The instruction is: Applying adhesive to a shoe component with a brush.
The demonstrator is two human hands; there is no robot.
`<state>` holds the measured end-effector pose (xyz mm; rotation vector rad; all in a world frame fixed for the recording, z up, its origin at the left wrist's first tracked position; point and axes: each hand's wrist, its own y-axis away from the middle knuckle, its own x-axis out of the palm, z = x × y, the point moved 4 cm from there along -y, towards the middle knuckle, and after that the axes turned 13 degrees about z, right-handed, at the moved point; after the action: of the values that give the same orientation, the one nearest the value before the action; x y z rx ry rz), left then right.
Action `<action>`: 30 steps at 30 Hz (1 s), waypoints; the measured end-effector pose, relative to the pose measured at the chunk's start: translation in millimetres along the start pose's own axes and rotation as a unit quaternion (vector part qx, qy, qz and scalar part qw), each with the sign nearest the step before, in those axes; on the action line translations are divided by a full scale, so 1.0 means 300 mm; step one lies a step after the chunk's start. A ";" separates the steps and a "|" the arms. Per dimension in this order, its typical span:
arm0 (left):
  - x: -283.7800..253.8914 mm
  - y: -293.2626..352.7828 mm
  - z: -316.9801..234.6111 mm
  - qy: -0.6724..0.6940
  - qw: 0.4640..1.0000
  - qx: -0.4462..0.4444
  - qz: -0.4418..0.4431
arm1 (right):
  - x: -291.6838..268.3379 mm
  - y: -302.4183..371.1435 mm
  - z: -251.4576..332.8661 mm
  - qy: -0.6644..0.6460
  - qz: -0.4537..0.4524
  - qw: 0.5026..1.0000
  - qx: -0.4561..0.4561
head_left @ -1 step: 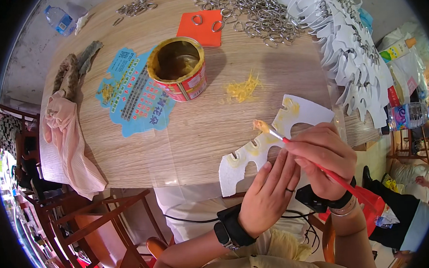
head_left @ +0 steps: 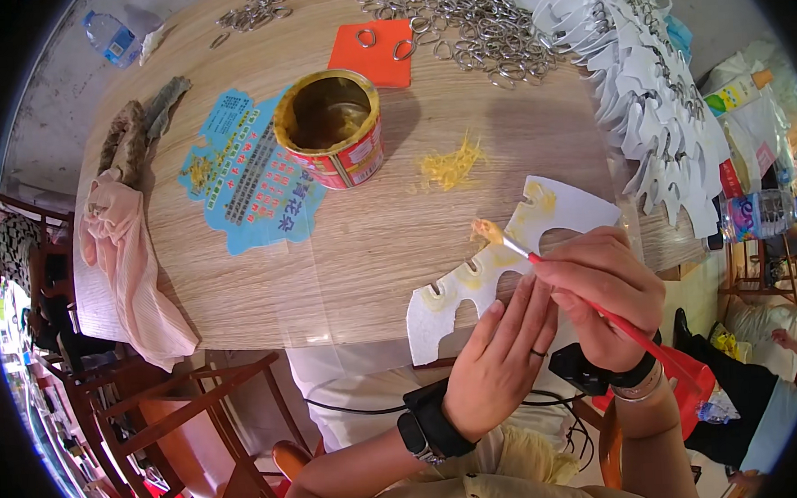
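Pinched in my right hand is a paintbrush with a red handle, a metal collar and yellow-smeared bristles. Its tip hovers over the upper edge of a white scalloped sheet at the table's near edge. Yellow glue-like smears mark several spots on that sheet, some around small notches. My left hand lies with straight fingers, pressing on the sheet's near side. A red tin, open at the top with brownish-yellow paste inside, stands farther back.
Metal rings lie heaped at the back, beside an orange-red square. White pieces with rings are piled at right. A blue printed card, yellow shreds and a pink cloth occupy the table. Chairs stand at left.
My right hand and the brush have shifted very slightly to the right. My left hand and the white sheet look unmoved. At the far right a person's arm has moved a little.
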<state>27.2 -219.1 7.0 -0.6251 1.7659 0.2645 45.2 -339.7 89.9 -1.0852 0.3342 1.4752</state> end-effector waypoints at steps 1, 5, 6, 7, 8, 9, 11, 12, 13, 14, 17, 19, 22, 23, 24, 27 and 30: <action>-0.003 -0.002 0.001 -0.004 1.000 -0.002 -0.002 | -0.006 0.000 0.003 -0.006 -0.009 1.000 0.004; -0.011 -0.001 0.003 0.000 1.000 -0.002 -0.006 | -0.026 0.010 0.018 -0.015 -0.031 0.999 0.019; -0.011 0.000 0.003 0.006 1.000 -0.001 -0.006 | -0.030 0.014 0.024 -0.019 -0.035 0.999 0.024; -0.012 -0.001 0.005 0.013 1.000 0.000 -0.011 | -0.032 0.019 0.029 -0.023 -0.040 0.999 0.029; -0.012 -0.002 0.006 0.021 1.000 0.000 -0.015 | -0.034 0.026 0.035 -0.027 -0.045 0.998 0.034; -0.015 -0.003 0.005 0.029 0.999 0.002 -0.019 | -0.036 0.031 0.043 -0.035 -0.052 0.997 0.040; -0.019 -0.006 0.000 0.040 0.999 -0.013 -0.022 | -0.037 0.043 0.060 -0.047 -0.068 0.996 0.040; -0.021 -0.006 -0.002 0.045 0.999 -0.021 -0.022 | -0.039 0.048 0.070 -0.053 -0.076 0.995 0.041; -0.028 -0.004 -0.002 0.056 0.998 -0.008 -0.029 | -0.043 0.052 0.083 -0.050 -0.081 0.994 0.045; -0.038 -0.006 -0.003 0.072 0.997 -0.004 -0.030 | -0.046 0.059 0.093 -0.054 -0.096 0.993 0.045; -0.064 -0.018 -0.007 0.119 0.992 0.015 -0.046 | -0.041 0.095 0.117 -0.064 -0.130 0.988 0.054; -0.087 -0.019 -0.003 0.172 0.982 0.019 -0.078 | -0.039 0.118 0.136 -0.076 -0.141 0.985 0.070; -0.120 -0.011 0.005 0.231 0.966 0.026 -0.111 | -0.043 0.159 0.162 -0.100 -0.156 0.977 0.104; -0.130 -0.008 0.010 0.235 0.965 0.029 -0.114 | -0.044 0.174 0.167 -0.104 -0.162 0.974 0.116; -0.136 -0.003 0.016 0.239 0.964 0.029 -0.116 | -0.043 0.188 0.170 -0.109 -0.167 0.971 0.128; -0.149 0.019 0.018 0.239 0.956 0.083 -0.151 | -0.047 0.216 0.184 -0.115 -0.215 0.961 0.130; -0.169 0.053 0.008 0.252 0.948 0.124 -0.147 | -0.029 0.240 0.190 -0.150 -0.246 0.945 0.153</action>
<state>29.4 -190.9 51.9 -0.8078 2.1116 -0.3530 -44.6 -320.6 99.1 -0.6191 0.0619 1.0718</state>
